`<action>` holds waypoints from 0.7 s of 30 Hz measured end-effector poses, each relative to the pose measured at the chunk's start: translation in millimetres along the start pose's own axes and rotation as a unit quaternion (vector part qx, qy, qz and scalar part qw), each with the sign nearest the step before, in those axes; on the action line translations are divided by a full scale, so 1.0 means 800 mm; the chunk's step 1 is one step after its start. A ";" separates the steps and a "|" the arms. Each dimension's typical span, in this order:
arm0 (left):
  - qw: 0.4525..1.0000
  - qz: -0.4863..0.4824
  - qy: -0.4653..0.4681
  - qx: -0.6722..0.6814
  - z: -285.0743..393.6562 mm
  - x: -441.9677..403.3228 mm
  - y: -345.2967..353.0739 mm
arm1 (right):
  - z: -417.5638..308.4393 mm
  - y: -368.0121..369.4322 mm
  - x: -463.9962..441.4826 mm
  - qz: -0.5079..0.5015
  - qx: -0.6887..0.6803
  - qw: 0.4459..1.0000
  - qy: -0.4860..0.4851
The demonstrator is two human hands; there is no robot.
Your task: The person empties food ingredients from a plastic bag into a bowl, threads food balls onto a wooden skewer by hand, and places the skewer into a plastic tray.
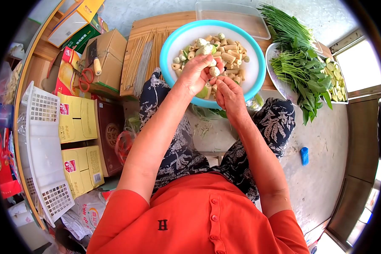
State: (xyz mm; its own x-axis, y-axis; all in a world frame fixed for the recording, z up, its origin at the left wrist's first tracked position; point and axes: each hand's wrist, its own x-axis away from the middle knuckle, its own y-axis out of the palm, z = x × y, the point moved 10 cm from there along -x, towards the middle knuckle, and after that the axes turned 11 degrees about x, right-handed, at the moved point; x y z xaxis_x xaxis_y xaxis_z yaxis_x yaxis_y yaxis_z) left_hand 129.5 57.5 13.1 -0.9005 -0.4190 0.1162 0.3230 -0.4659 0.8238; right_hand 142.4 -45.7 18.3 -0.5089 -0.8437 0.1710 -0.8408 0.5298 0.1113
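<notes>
Over a white basin with a turquoise rim, my left hand is closed around a pale, green-flecked round ball. My right hand is pinched just below that ball, thumb and fingertips together; what it grips is too small to make out. The basin holds short tan tube-shaped pieces and more pale speckled balls. Thin bamboo skewers lie on the wooden board left of the basin, alongside a bundle of grey sticks.
Leafy greens and long green stalks lie at the right, by a tray of sliced vegetable. A clear plastic tray stands behind. Cardboard boxes, red scissors and a white plastic basket are left. A blue object lies on the floor.
</notes>
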 end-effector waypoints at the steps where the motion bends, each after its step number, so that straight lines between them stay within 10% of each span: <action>1: 1.000 0.000 0.000 0.000 0.000 0.000 -0.002 | 0.000 0.000 0.000 -0.001 0.002 1.000 -0.001; 21: 0.994 -0.028 -0.080 -0.076 -0.024 0.008 -0.002 | 0.001 -0.013 0.003 0.046 0.038 0.998 0.006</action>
State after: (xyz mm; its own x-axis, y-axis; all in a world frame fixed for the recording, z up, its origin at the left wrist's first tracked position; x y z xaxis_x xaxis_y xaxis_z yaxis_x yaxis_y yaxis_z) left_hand 128.8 40.8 1.9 -0.9490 -0.2657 0.1700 0.3010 -0.6017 0.7399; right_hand 150.1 -53.5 16.7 -0.5826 -0.7905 0.1887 -0.8025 0.5963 0.0200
